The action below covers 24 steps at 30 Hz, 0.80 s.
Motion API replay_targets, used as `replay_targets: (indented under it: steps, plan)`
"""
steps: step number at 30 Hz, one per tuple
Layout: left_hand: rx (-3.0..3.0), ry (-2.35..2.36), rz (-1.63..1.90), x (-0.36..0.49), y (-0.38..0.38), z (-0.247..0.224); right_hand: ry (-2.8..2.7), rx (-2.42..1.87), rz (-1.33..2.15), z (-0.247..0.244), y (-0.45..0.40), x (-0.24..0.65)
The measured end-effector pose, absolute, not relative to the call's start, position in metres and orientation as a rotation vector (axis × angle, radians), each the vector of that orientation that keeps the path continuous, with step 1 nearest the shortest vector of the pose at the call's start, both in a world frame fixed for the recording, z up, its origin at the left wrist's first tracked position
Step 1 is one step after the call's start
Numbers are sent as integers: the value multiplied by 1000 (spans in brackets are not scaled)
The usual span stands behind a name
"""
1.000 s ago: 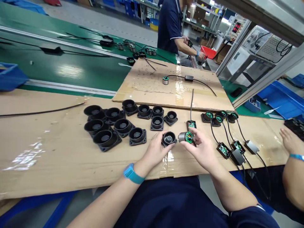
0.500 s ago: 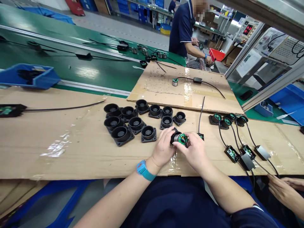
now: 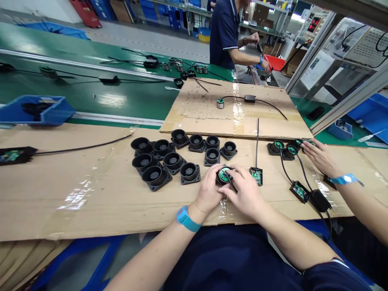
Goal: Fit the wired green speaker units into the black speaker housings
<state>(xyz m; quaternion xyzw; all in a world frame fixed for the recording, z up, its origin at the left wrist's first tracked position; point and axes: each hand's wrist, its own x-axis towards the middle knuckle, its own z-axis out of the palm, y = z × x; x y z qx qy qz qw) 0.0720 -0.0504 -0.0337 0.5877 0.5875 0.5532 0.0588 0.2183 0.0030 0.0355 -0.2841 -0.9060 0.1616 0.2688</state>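
Both my hands meet around a black fan housing [image 3: 219, 182] near the front of the cardboard. My left hand [image 3: 208, 190] grips it from the left side. Inside its round opening sits a motor stator [image 3: 224, 174] topped by a round green circuit board, facing up. My right hand [image 3: 247, 193] closes over the stator's right side, fingertips on the board's edge beside a black cable [image 3: 233, 185]. That cable runs under the right hand, where its course is hidden. An open black box with a green circuit board [image 3: 256, 176] lies just right of my right hand.
Several black fan housings [image 3: 172, 161] stand to the left. At right, a co-worker's hand [image 3: 319, 155] touches wired housings [image 3: 291, 151]. Another open box [image 3: 15, 154] lies far left. A raised cardboard sheet [image 3: 200, 117] bears a wired stator [image 3: 220, 104]. A blue bin [image 3: 50, 111] stands behind.
The stator, tilted and partly out of the housing before, now sits down in it, board up. A co-worker's hand has come from the lower right to the wired housings; a silver-lidded box there shifted.
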Motion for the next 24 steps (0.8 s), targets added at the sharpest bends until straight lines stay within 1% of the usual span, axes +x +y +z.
replay_targets:
  steps: [5,8,12,14,18,21,24]
  plan:
    - [1824,1710,1545,74,-49,-38,-2431,-800,534,14,16,223]
    - [1775,1636,1482,73,-50,-41,-2394,-761,541,17,27,235]
    - [1661,1537,1562,70,-52,-40,-2201,-802,316,36,28,255]
    - [1622,1544,1616,68,-53,-38,-2210,-851,241,41,25,260]
    - [1525,1581,1655,68,-53,-36,-2458,-779,268,45,22,258]
    - [1459,1575,1674,68,-53,-37,-2397,-800,271,46,23,258]
    - [1428,1585,1682,69,-53,-39,-2423,-857,221,36,26,258]
